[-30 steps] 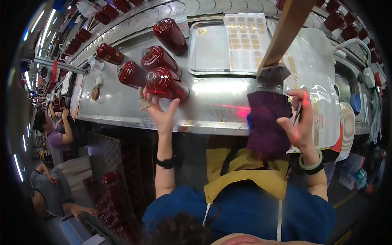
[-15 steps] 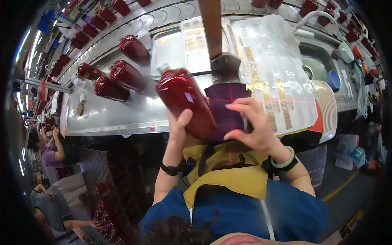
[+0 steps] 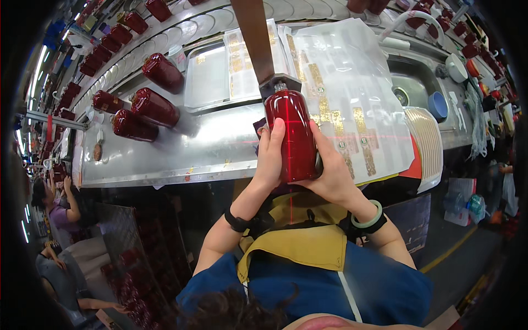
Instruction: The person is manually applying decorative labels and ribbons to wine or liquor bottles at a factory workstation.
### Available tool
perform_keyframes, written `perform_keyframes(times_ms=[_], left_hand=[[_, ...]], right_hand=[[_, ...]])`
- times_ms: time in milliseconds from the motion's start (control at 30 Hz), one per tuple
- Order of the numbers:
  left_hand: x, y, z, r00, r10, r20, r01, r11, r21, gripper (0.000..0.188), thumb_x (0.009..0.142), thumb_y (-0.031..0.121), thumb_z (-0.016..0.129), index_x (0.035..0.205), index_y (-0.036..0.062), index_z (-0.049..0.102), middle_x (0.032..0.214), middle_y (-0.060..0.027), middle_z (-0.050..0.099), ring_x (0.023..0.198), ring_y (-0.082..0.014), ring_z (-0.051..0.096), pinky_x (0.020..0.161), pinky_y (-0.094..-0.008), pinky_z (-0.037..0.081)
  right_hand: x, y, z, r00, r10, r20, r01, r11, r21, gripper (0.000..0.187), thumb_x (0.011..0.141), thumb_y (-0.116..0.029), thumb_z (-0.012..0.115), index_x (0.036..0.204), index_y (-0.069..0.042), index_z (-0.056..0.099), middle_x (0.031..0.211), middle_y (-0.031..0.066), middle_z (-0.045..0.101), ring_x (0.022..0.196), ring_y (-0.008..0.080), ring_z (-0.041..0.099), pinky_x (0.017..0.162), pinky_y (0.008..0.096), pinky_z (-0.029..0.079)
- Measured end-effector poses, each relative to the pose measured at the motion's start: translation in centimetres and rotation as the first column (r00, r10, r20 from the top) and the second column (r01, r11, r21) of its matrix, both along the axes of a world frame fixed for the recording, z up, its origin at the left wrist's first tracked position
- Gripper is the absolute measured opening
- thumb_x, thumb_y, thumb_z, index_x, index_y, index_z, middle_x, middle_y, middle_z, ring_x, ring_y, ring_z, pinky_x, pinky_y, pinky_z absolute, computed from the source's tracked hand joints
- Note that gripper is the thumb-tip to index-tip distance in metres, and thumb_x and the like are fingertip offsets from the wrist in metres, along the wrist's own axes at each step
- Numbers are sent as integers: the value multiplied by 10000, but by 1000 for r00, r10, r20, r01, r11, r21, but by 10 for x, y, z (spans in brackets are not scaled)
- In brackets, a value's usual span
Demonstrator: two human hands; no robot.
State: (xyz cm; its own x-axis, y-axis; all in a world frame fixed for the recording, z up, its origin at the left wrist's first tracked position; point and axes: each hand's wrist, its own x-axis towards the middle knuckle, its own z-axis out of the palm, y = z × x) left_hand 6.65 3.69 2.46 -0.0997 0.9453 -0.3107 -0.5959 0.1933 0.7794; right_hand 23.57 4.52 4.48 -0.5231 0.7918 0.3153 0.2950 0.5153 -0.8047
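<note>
A glossy dark red glass bottle point(image 3: 292, 144) lies between my hands, its clear neck pointing away from me. On its left side is my left hand point(image 3: 269, 159), thumb along the glass. My right hand point(image 3: 333, 171) wraps the right side and the lower end. Thin red light lines cross the bottle. Beneath it a dark purple cloth point(image 3: 258, 127) shows only at the left; the rest is hidden. Just beyond the neck stands a brown post point(image 3: 253, 41) with a dark metal bracket point(image 3: 281, 82).
Several red bottles point(image 3: 155, 108) stand on the steel table point(image 3: 181, 165) at left, near a shallow tray point(image 3: 206, 82). Clear sheets with gold decals point(image 3: 352, 66) lie right, before a sink point(image 3: 410, 74) holding a blue cup point(image 3: 437, 104). People work at far left.
The bottle has moved right from my left hand's tilted hold to the purple cloth under the light lines. My right hand, open and apart before, has closed on it.
</note>
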Motion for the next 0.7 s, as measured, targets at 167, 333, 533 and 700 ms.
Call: perform_keyframes(times_ms=[167, 333, 533, 700], left_hand=[[-4, 3, -1, 999, 17, -39, -18, 999, -29, 510, 1094, 451, 512, 1263, -29, 497, 1097, -146, 680, 897, -177, 707, 741, -318, 616], [-5, 1, 17, 925, 26, -379, -36, 999, -19, 434, 1080, 333, 576, 1209, -73, 493, 1056, -158, 645, 914, -223, 667, 800, -340, 565], [-59, -9, 21, 289, 176, -941, 108, 971, 215, 632, 1032, 254, 624, 1504, -103, 404, 1285, -266, 629, 1178, -342, 615, 1053, -413, 443], [-158, 48, -11, 2, 157, -988, 37, 987, 156, 694, 1003, 348, 657, 1474, -115, 444, 1273, -336, 626, 1187, -447, 615, 1038, -464, 464]], right_hand=[[-3, 3, -5, 999, 12, -36, -14, 998, -55, 1187, 684, -181, 968, 1605, 46, 255, 1350, 263, 606, 1222, 374, 637, 1023, 419, 514], [-5, 10, -20, 995, -54, 80, 58, 997, -45, 1178, 680, -204, 962, 1596, 37, 264, 1389, 262, 555, 1217, 413, 620, 992, 449, 534], [-7, 4, -12, 970, -49, 238, 45, 999, 22, 1163, 693, -233, 933, 1614, -35, 251, 1429, 236, 478, 1163, 447, 624, 881, 477, 570], [-11, 6, -16, 961, -55, 269, 47, 998, 33, 1113, 720, -167, 900, 1605, -8, 244, 1439, 271, 465, 1197, 469, 597, 905, 484, 556]])
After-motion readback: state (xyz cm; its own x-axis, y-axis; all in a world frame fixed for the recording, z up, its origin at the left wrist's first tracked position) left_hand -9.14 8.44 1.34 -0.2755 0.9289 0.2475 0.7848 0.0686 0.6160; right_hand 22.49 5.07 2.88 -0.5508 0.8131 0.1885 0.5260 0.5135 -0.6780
